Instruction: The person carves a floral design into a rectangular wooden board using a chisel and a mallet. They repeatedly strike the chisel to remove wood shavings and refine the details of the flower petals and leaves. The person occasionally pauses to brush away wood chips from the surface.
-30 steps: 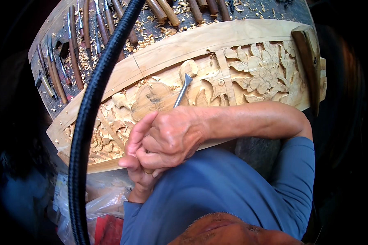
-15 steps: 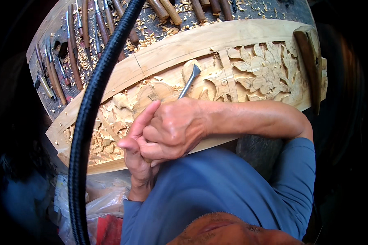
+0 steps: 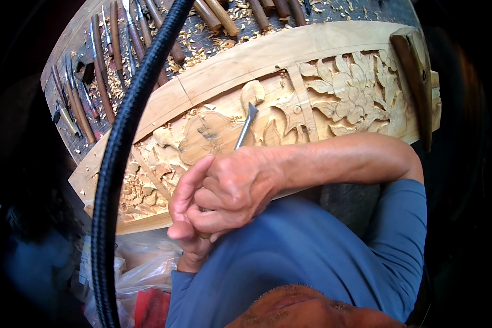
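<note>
My right hand (image 3: 229,194) is closed around a steel chisel (image 3: 245,128), its forearm stretched across the panel's lower side. My left hand (image 3: 186,213) is curled against the right at the handle end, with the thumb sticking out; most of the handle is hidden between them. The chisel's flared tip lies over the carved wooden panel (image 3: 325,38), just below a small raised rounded shape. Carved flowers and leaves fill the right section; loose shavings lie in the left sections.
Many carving tools (image 3: 101,71) lie among shavings on the dark bench (image 3: 60,131). A dark wooden clamp piece (image 3: 413,82) crosses the panel's right end. A black braided hose (image 3: 115,180) hangs across the left of the view. Plastic bags (image 3: 142,262) sit below the panel.
My hands and the chisel moved up the panel half a second ago and have since drawn back down toward my body. The grip looks the same.
</note>
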{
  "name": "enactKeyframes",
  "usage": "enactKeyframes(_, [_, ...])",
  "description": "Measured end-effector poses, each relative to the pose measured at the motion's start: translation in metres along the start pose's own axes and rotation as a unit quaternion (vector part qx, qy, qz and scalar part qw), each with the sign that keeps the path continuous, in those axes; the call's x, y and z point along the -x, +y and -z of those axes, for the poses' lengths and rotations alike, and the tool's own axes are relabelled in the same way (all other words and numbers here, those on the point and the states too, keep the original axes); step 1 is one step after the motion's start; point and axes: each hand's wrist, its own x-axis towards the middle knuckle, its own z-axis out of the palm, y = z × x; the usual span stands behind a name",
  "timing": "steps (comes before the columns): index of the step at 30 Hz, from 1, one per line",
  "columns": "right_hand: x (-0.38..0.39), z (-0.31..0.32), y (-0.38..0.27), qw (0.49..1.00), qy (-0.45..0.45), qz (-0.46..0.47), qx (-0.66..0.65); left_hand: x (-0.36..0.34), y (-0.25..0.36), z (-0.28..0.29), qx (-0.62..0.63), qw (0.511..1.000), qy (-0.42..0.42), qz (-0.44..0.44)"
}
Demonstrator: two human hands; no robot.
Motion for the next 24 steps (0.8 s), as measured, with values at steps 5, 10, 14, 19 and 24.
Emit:
enactKeyframes(5, [-0.001,0.007,-0.003,0.991,-0.083,-0.083,-0.061,-0.006,0.002,0.004,-0.032,0.999,0.002,0.001])
enactKeyframes(10, [0.004,0.002,0.007,0.997,-0.065,-0.017,0.038,-0.015,0.005,0.006,-0.059,0.998,0.011,0.007])
enactKeyframes(14, [0.007,-0.005,0.010,0.997,-0.043,-0.008,0.063,-0.019,0.001,0.015,-0.066,0.998,0.001,0.009])
enactKeyframes(19, [0.007,-0.004,0.012,0.997,-0.055,-0.023,0.043,-0.023,-0.002,0.021,-0.070,0.998,-0.003,-0.007])
enactKeyframes(24, [0.007,0.003,0.013,0.995,-0.057,-0.038,0.066,-0.031,0.006,0.018,-0.057,0.998,-0.008,0.021])
